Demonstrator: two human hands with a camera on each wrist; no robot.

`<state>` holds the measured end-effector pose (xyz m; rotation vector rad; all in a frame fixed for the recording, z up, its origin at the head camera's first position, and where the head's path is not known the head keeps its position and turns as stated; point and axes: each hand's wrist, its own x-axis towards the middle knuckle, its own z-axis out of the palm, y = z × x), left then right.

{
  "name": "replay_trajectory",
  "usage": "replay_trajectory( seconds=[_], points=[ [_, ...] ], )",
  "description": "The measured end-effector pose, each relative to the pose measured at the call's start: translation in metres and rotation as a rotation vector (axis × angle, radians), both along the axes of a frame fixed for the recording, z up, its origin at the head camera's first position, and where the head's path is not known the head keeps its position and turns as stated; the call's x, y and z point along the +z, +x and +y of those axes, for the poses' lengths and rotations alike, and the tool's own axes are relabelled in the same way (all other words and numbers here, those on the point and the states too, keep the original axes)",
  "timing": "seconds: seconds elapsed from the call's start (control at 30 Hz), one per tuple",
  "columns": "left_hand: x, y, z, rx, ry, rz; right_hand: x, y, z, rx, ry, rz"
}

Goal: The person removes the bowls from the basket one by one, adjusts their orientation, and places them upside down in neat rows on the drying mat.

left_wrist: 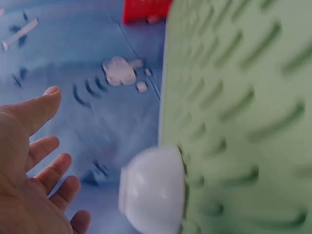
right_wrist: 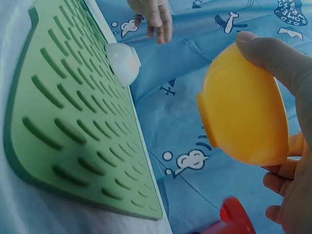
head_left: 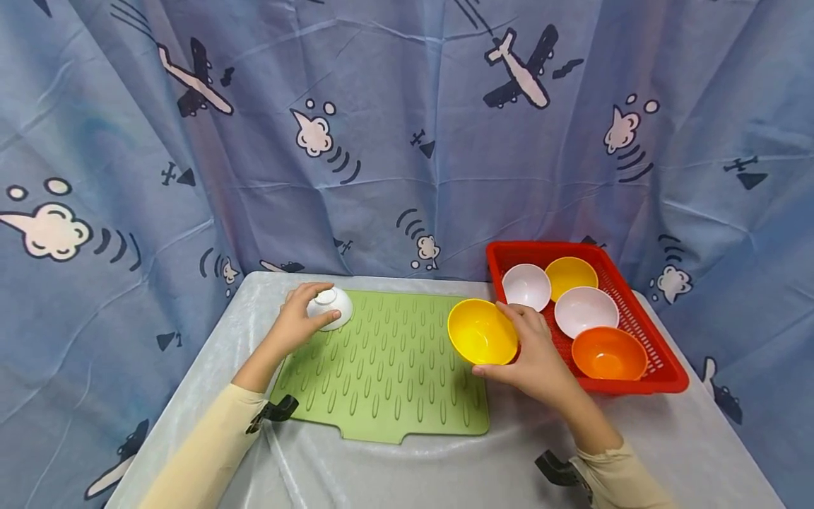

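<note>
A small white bowl [head_left: 342, 304] lies upside down at the far left corner of the green drying mat [head_left: 394, 413]. My left hand [head_left: 299, 319] hovers above it with fingers spread; the left wrist view shows a gap between the fingers and the white bowl [left_wrist: 152, 190]. On the other side, my right hand [head_left: 533, 350] grips a yellow bowl [head_left: 481, 332] by its rim, thumb on one side and fingers on the other. This bowl is held in the air over the mat's right edge, its inside facing the head camera. The right wrist view shows its outer wall [right_wrist: 243, 107] and foot.
A red basket [head_left: 668, 382] stands to the right of the mat, holding two white bowls [head_left: 586, 312], another yellow bowl [head_left: 571, 277] and an orange bowl [head_left: 609, 355]. A pale cloth [head_left: 420, 474] covers the table. Behind hangs a blue patterned curtain [head_left: 381, 212].
</note>
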<state>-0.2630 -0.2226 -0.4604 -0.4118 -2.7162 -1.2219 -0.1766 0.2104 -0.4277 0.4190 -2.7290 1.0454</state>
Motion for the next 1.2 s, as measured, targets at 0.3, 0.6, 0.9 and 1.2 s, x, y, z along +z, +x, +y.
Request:
replay_trajectory(
  seconds=[0.3,0.6,0.9,1.2],
  points=[
    [0.016,0.042,0.043,-0.159,0.019,0.039,-0.004,0.005,-0.016,0.031,-0.004,-0.006],
    [0.013,0.076,0.082,-0.245,0.001,0.020,-0.007,0.015,-0.025,0.084,-0.012,0.005],
    [0.010,0.095,0.106,-0.307,0.004,0.009,-0.013,0.019,-0.032,0.133,0.006,0.029],
    [0.004,0.105,0.110,-0.280,0.047,-0.037,-0.018,0.022,-0.037,0.180,0.016,0.086]
  ],
)
